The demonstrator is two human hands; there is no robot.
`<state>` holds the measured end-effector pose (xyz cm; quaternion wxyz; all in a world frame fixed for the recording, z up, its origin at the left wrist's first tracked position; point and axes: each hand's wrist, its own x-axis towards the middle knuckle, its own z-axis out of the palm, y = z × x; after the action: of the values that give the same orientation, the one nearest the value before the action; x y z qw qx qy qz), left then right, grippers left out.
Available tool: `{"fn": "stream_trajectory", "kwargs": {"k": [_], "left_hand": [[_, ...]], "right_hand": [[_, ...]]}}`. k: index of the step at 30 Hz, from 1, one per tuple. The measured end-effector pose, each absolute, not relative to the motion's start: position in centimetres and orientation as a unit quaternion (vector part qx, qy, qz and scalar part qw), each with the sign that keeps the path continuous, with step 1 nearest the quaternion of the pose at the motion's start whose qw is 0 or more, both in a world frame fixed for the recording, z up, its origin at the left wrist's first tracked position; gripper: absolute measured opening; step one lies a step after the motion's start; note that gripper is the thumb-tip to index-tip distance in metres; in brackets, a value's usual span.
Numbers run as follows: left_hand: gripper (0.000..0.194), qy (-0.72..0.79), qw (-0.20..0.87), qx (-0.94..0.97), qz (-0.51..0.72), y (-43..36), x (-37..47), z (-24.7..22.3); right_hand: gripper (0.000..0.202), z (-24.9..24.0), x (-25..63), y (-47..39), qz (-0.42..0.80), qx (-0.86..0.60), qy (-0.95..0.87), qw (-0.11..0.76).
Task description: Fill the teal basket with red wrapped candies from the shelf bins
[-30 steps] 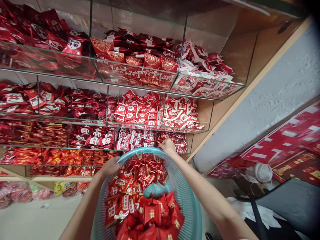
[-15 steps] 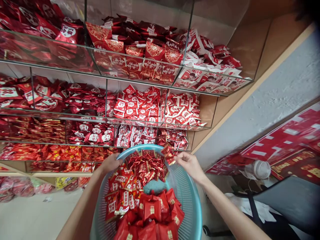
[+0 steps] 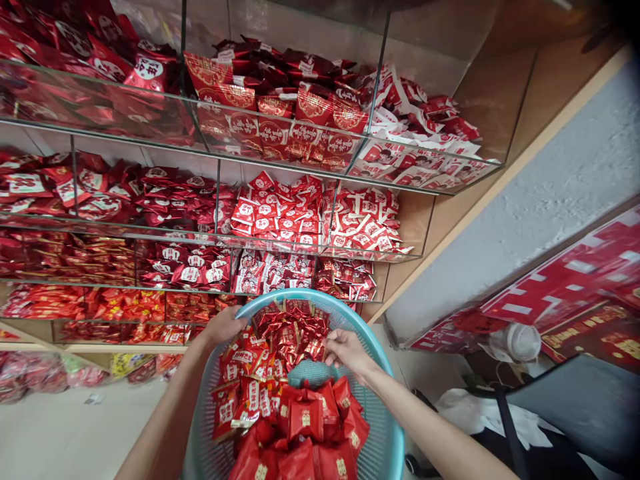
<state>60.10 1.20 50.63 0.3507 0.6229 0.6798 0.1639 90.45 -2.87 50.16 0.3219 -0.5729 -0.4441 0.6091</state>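
A light-blue plastic basket [image 3: 395,407], with perforated sides, holds several groups of red packets. My left hand [image 3: 226,327] is closed over its far left rim. Inside the basket, my right hand [image 3: 346,352] has its fingers pinched on a small shiny red packet [image 3: 315,348] at the right edge of the far pile. That packet partly blends with the similar ones around it. Red-and-gold packets with white lettering [image 3: 257,398] lie at the left. Puffier plain red packets with gold marks [image 3: 306,419] fill the near side. A patch of basket floor [image 3: 306,373] shows between the groups.
Ahead rises a wooden shelf unit [image 3: 440,220] with clear divided bins of red packets [image 3: 277,217]. Bagged goods [image 3: 47,370] lie beneath it. At the right are a grey wall [image 3: 565,167], a black chair [image 3: 580,407] and a white round object [image 3: 523,341].
My right hand has moved down and left from over the right rim, carrying the small red packet into the far pile. My left hand stays on the rim.
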Motion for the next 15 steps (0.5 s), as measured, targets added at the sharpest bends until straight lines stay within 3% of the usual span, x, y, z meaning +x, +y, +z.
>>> {"fn": "stream_trajectory", "kwargs": {"k": [11,15], "left_hand": [[0.009,0.679,0.352,0.621,0.169,1.1,60.2,50.9],[0.008,0.684,0.36,0.613,0.166,1.1,60.3,51.1]], "right_hand": [[0.035,49.4,88.4,-2.3,0.602,-0.575,-0.422,0.359],[0.029,49.5,87.9,-2.6,0.616,-0.594,-0.367,0.365]]}}
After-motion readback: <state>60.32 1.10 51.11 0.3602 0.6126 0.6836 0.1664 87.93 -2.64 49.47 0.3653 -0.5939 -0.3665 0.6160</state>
